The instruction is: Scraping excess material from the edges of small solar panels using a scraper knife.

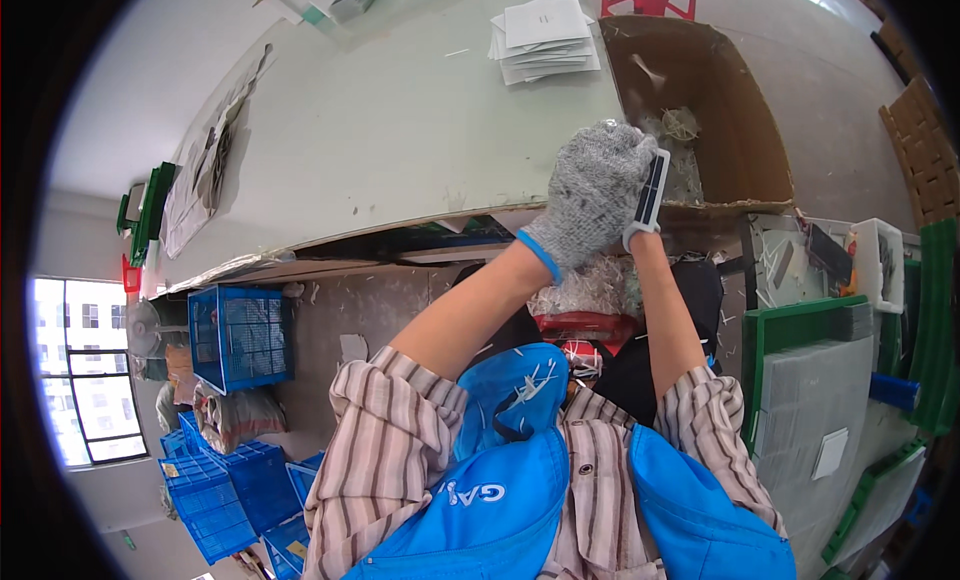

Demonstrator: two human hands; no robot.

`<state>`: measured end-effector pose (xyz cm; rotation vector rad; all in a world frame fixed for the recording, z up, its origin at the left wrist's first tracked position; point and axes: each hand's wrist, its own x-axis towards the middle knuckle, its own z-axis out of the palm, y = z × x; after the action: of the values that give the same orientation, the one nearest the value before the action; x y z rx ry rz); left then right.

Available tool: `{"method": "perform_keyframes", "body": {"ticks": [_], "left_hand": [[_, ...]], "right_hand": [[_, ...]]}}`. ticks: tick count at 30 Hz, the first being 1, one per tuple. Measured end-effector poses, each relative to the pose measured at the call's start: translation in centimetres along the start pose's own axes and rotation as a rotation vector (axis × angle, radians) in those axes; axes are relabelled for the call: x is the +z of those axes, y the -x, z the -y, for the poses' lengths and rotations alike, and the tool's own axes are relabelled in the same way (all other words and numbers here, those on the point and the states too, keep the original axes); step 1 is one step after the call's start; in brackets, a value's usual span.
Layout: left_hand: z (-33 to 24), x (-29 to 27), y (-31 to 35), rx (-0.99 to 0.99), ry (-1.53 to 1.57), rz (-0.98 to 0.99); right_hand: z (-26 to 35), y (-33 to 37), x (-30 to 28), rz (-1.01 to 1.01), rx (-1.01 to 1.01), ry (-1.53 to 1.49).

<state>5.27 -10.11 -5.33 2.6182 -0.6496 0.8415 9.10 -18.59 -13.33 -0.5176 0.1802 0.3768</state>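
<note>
Over near nine o'clock there's a blue crate (240,340), then white cards (545,42) stacked just past twelve. Around two: gloved left hand (598,185), right hand (647,243) mostly hidden, can't tell either grip tbh, white dark-striped piece (651,192) beside the glove, cardboard box (745,130) behind.

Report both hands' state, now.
Left hand, grey-knit-gloved: fingertips hidden, grip cannot be told.
Right hand, by a white rectangular dark-striped piece: mostly hidden, cannot be told.

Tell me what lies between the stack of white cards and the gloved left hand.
A bare stretch of pale tabletop, seen in the head view, separates the white cards from the gloved left hand.
</note>
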Motion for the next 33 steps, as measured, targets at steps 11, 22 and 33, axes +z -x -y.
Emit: {"method": "perform_keyframes", "body": {"ticks": [11, 22, 33], "left_hand": [[-1.0, -0.2, 0.3, -0.067, -0.281, -0.189], [-1.7, -1.5, 0.0, -0.206, -0.138, 0.041], [-1.5, 0.8, -0.4, -0.11, -0.18, 0.032]], "right_hand": [[2.0, 3.6, -6.1, 0.233, -0.272, 0.646], [-1.0, 10.7, -4.0, -0.067, -0.254, 0.572], [-1.8, -2.0, -2.2, 0.144, -0.001, -0.331]]}}
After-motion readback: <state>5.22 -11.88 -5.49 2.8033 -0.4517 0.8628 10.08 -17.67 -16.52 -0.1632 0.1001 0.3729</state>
